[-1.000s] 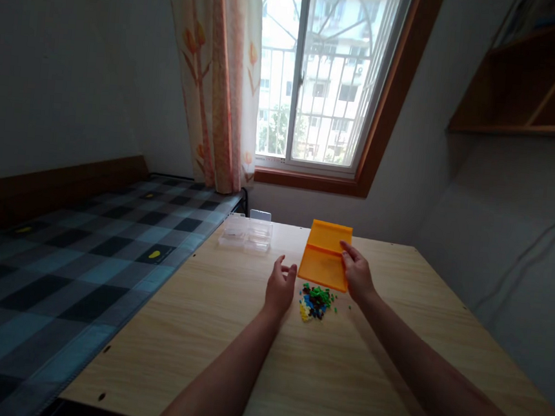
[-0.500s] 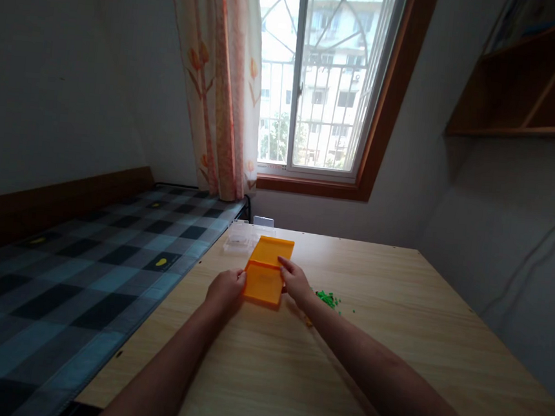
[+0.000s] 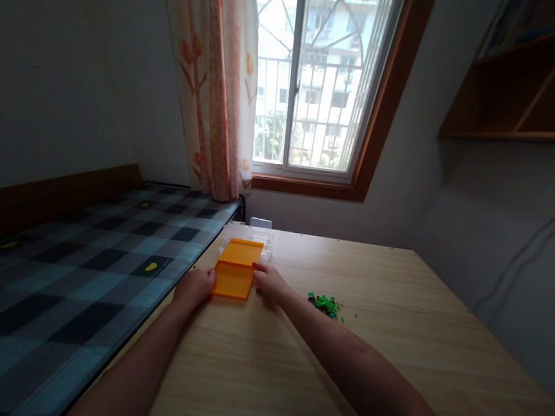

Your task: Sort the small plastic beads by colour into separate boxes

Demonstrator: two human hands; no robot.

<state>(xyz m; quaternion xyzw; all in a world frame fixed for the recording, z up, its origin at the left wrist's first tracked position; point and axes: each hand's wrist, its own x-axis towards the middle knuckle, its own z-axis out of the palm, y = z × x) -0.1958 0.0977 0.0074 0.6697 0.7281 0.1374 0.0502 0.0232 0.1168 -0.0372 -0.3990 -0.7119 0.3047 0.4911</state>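
An orange translucent plastic case (image 3: 232,280) lies opened flat, its hinged lid folded back toward the window. My left hand (image 3: 195,287) grips the near half by its left edge, thumb on the rim. On the opposite edge, close to the hinge, my right hand (image 3: 271,284) is closed with its fingertips on the rim. The case looks vacant inside. To the right of my right hand is a pile of tiny pieces (image 3: 328,305), mostly green with some dark ones. Part of that pile sits behind my right forearm.
A clear plastic box (image 3: 266,235) with a raised lid stands behind the orange case, partly covered by it. The wooden table (image 3: 396,289) borders a bed with a checked cover (image 3: 109,245) on the left. A window and curtain (image 3: 219,99) are beyond, a shelf (image 3: 525,94) at upper right.
Both hands have moved the orange case to the left, toward the table's left edge and in front of the clear box. More of the pile now shows past my right forearm.
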